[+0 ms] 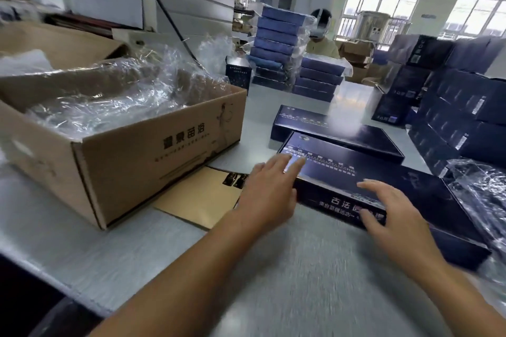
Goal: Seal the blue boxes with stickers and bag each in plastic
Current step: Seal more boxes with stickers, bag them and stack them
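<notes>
Left hand (pixel 269 190) flat on long glossy box (pixel 342 169), right hand (pixel 394 213) splayed open over its front edge, hiding print, crinkly plastic (pixel 483 194) cut off right.

Only the arms show: the left forearm (pixel 178 268) is a long bare stretch ending in the left hand (pixel 269 193), the right forearm (pixel 454 284) a shorter bare stretch ending in the right hand (pixel 394 217). The fingers (pixel 294 163) are slim and bare, their outlines softened by motion blur.
</notes>
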